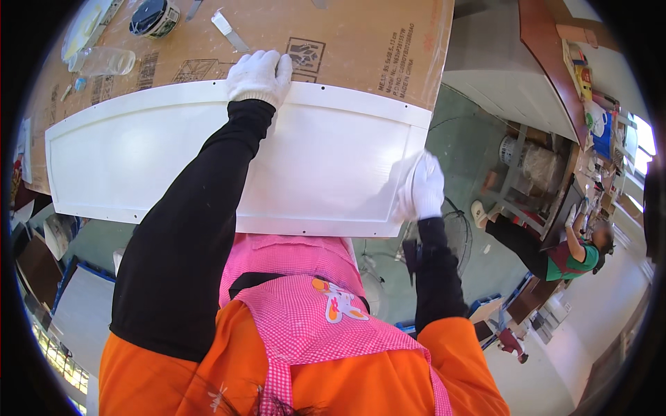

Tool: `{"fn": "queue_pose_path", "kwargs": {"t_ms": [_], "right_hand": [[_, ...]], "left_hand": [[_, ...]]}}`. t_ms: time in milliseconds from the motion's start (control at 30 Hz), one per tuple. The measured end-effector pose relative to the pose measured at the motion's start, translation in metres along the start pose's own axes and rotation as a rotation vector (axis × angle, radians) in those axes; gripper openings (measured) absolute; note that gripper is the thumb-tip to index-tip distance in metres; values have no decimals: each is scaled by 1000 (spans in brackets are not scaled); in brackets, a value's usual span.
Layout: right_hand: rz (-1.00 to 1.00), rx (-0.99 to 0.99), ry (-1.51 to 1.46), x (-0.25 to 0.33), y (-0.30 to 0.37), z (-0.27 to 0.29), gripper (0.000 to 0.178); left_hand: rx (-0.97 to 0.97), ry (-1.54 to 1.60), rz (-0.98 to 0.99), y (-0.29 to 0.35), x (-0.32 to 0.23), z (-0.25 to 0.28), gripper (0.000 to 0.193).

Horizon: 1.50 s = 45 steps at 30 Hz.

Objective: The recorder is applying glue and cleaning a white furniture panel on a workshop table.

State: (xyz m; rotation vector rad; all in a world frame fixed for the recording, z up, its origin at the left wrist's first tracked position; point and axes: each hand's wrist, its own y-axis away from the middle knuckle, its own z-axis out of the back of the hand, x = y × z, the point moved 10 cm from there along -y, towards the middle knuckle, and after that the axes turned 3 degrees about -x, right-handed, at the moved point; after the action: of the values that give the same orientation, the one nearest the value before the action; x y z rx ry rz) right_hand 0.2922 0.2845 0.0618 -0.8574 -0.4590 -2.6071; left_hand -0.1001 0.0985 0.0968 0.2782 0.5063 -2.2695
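A long white panel [139,152] with a raised border lies flat on a cardboard-covered table [361,41]. My left hand [260,73], in a white glove, reaches across the panel and curls over its far edge. My right hand [422,188], also gloved, is at the panel's near right corner. It presses a pale thin sheet [408,170] against the surface; the sheet is blurred and I cannot tell its kind. Both my sleeves are black, over an orange top and a pink checked apron.
On the table's far left stand a round tin with a dark lid [154,15] and a clear plastic bottle [104,61], with a flat metal blade [229,31] nearby. A floor fan [456,239] stands right of me. Another person [569,253] sits by cluttered shelves [527,166].
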Motion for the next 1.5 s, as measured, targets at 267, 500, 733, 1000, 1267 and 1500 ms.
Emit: {"fn": "queue_pose_path", "kwargs": {"t_ms": [267,500,733,1000,1267,1500], "right_hand": [[46,-2,114,24,-66,10,42],[43,-43,99,3,-38,10,44],[36,94,74,23,-42,9,41],[57,60,43,-7,-47,8,47],[-285,198,-227,-9,-68,4,46],[-298,177,-316,-21,-44,-4,47]], "left_hand": [[-50,32,-45,-4,-13,1,30],[19,12,-6,-2,-11,-3,30],[-2,31,-2,-1,-10,0,29],[6,9,-8,-3,-9,-5,30],[0,56,0,-4,-14,-1,29],[29,29,15,-2,-6,1,29]]}}
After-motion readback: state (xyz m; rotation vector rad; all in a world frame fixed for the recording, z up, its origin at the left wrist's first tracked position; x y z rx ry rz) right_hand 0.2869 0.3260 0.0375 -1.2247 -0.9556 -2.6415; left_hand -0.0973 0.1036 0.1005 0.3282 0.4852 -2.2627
